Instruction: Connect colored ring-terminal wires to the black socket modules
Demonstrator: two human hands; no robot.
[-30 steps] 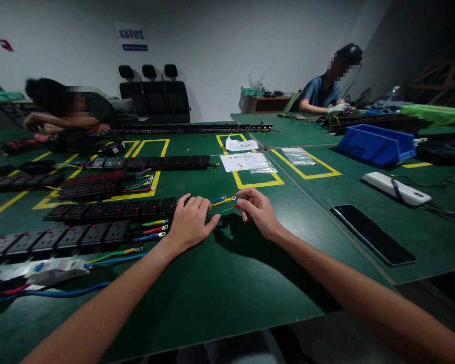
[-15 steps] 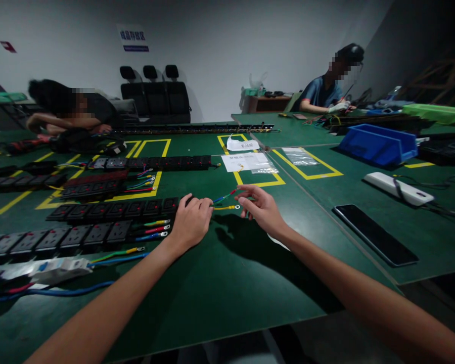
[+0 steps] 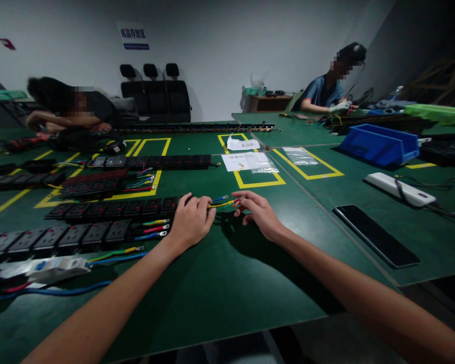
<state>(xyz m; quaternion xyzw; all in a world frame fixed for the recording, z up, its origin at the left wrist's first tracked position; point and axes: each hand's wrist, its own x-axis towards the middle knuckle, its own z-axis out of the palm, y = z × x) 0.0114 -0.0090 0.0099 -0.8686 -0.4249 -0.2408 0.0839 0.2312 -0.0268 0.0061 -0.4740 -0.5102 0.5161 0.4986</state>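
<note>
My left hand [image 3: 192,221] is wrapped over the right end of a black power strip [image 3: 121,208], whose sockets stretch away to the left. From under its fingers come short wires [image 3: 220,205]: a blue one with a ring terminal [image 3: 225,197] stands free, and a yellow-sleeved one runs toward my right hand [image 3: 258,211]. My right thumb and fingertips pinch the wire ends, near a red sleeve; the terminals between the fingers are partly hidden. Nearer to me lies another power strip [image 3: 76,236] with yellow, red and blue sleeved wires ending in ring terminals.
A phone [image 3: 375,235], a white power bank-like block [image 3: 400,189] and a blue bin [image 3: 379,145] lie to the right. Papers [image 3: 238,163] and a plastic bag sit ahead. Two people are across the table [image 3: 212,308]; one leans on folded arms, the other handles wires.
My right fingers have shifted slightly down and bent the wires; the yellow-sleeved wire now reaches into them, while the blue wire stands apart. My left hand stays on the power strip.
</note>
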